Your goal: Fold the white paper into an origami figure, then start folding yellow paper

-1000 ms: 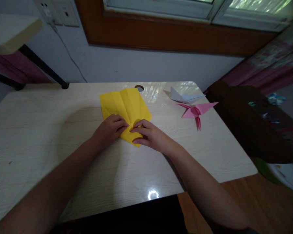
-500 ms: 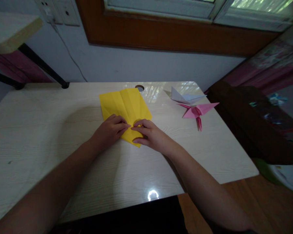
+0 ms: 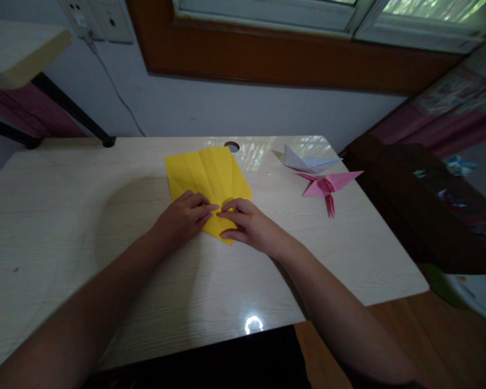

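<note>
A creased yellow paper sheet (image 3: 206, 173) lies flat near the middle of the pale wooden table (image 3: 65, 205). Both hands rest on its near corner. My left hand (image 3: 182, 216) presses the paper's left side with fingers curled, fingertips meeting those of my right hand (image 3: 249, 224), which pinches a fold at the paper's lower point. The near corner of the sheet is hidden under the fingers.
A white folded paper figure (image 3: 303, 160) and a pink folded paper crane (image 3: 326, 186) sit at the table's far right. A cable hole (image 3: 231, 146) is behind the yellow sheet. A dark chair (image 3: 421, 205) stands to the right, a shelf (image 3: 16, 48) at far left.
Barely anything: the fingertips of both hands have shifted slightly on the fold; the paper stays in place.
</note>
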`<state>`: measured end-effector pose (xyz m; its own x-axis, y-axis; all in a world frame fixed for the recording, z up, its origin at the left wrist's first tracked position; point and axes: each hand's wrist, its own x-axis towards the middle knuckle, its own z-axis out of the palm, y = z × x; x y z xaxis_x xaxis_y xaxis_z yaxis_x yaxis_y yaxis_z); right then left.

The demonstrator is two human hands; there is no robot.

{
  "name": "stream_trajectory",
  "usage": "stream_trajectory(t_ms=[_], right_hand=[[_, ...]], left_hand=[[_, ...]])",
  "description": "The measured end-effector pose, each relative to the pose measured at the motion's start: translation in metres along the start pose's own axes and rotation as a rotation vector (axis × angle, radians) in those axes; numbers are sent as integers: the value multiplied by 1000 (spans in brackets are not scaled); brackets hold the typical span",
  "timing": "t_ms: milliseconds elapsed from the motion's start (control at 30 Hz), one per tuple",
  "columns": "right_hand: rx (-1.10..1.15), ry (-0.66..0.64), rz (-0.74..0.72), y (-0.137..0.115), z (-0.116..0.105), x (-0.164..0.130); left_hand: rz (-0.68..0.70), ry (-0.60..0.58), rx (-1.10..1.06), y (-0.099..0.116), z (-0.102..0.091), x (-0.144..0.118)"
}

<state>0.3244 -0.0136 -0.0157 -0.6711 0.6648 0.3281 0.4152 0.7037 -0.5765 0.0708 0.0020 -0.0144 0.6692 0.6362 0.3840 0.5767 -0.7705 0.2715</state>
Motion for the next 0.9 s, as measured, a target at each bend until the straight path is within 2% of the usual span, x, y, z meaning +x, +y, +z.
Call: stream_trajectory(t_ms=[333, 900], right_hand=[[11, -15, -5, 0, -1, 0], [62, -57, 37, -3, -5, -1]], left_hand=[[13, -64, 124, 7, -5, 2], [-10, -75, 109, 6, -3, -3]])
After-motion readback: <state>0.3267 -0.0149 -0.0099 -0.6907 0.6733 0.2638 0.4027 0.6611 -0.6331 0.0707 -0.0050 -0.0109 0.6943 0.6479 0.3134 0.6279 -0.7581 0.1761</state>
